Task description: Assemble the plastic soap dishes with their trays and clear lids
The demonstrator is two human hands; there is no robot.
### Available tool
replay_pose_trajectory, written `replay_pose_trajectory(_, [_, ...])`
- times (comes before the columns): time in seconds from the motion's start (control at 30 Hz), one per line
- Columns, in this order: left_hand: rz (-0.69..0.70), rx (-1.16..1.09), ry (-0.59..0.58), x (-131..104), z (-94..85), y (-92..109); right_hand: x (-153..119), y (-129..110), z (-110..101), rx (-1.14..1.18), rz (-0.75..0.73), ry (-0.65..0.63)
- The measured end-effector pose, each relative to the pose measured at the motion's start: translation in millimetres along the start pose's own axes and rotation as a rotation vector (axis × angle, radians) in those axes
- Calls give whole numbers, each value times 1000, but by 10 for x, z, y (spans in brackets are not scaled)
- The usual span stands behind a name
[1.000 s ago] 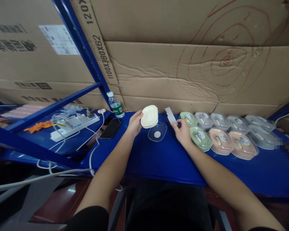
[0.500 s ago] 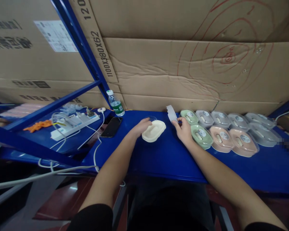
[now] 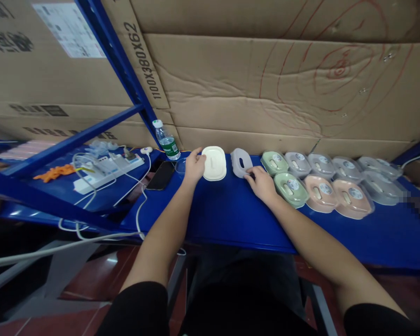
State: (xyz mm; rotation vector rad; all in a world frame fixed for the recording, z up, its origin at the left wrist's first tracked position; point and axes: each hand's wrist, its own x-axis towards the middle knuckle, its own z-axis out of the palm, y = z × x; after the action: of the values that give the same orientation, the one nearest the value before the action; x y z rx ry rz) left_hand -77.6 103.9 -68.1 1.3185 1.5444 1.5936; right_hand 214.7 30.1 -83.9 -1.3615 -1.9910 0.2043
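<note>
My left hand [image 3: 195,169] grips the left edge of a cream rounded-square lid [image 3: 214,171], which has a small raised bar at its middle. Beside that hand lies a clear piece [image 3: 180,166], partly hidden behind the fingers. With closed fingertips my right hand [image 3: 262,183] holds the lower right edge of a whitish translucent cover [image 3: 238,157] with a dark oval slot. The cover is tilted, just right of the cream lid and apart from it. To the right of it sit lidded green boxes [image 3: 290,189], close to my right hand.
Pink boxes [image 3: 320,192] and grey boxes [image 3: 322,165] stand in rows on the blue table [image 3: 231,219]. At the left are a water bottle [image 3: 169,145], a phone [image 3: 161,176], a power strip [image 3: 107,173] with cables and a blue shelf post [image 3: 121,60]. Cardboard [image 3: 210,84] stands behind.
The cream lid has turned over and moved back, now showing its barred face. My right hand has turned the translucent cover so its slot shows. The clear piece now lies left of my left hand.
</note>
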Motion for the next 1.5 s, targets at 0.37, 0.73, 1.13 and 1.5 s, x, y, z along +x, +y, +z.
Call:
replay_pose_trajectory(0.37, [75, -222, -45, -129, 98, 51, 17, 12, 82, -26, -95, -233])
replay_pose_trajectory(0.73, [83, -209, -394, -459, 397, 88, 0, -79, 62, 191, -265, -51])
replay_pose_trajectory(1.13, [47, 1059, -311, -405, 40, 241, 43, 73, 119, -56, 45, -108])
replay_pose_trajectory(1.5, [232, 673, -234, -233, 30, -58, 46, 133, 181, -40, -9, -163])
